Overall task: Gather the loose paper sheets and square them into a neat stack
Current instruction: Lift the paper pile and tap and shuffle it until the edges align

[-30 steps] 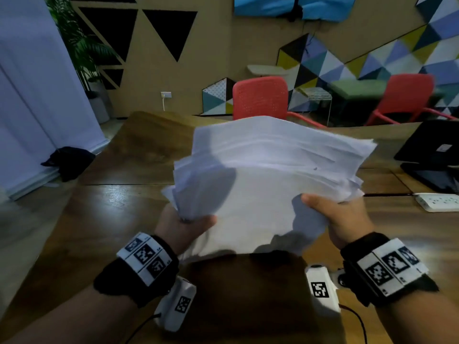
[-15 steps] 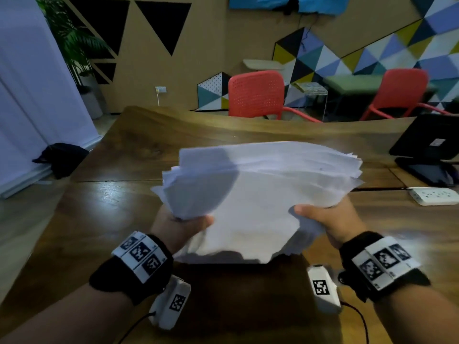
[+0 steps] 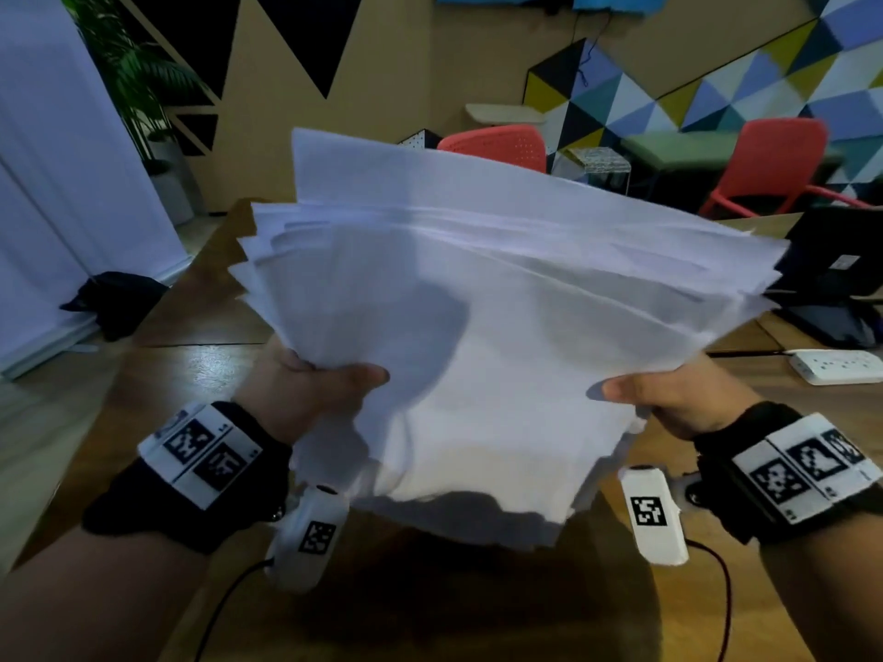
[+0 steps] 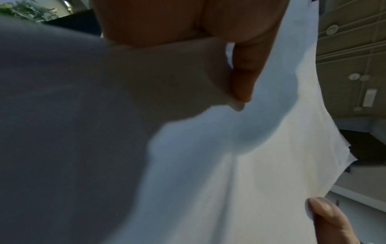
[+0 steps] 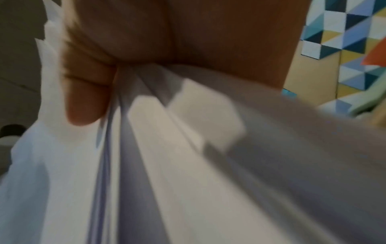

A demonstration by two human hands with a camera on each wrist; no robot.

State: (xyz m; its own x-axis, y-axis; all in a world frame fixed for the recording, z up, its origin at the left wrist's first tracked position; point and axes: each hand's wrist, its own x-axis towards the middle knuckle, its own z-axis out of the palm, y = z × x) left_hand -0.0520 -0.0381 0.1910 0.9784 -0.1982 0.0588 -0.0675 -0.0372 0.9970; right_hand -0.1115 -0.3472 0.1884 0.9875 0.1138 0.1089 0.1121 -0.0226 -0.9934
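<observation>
I see the paper sheets (image 3: pixel 501 336) now raised higher and tilted more upright above the wooden table (image 3: pixel 157 389) than half a second ago, when they sat lower and flatter over it; their far edge now covers part of the red chair (image 3: pixel 497 145) beyond the table. My left hand (image 3: pixel 306 394) grasps the bundle's left side, thumb on top, and my right hand (image 3: pixel 678 398) grasps its right side the same way, as before. The sheets are white and not squared: edges fan out in steps at the upper left and along the right, and the near edge sags, ragged, above the table. From the right wrist the layers (image 5: pixel 167 165) splay apart under the thumb. A white power strip (image 3: pixel 836 367) lies on the table to the right.
</observation>
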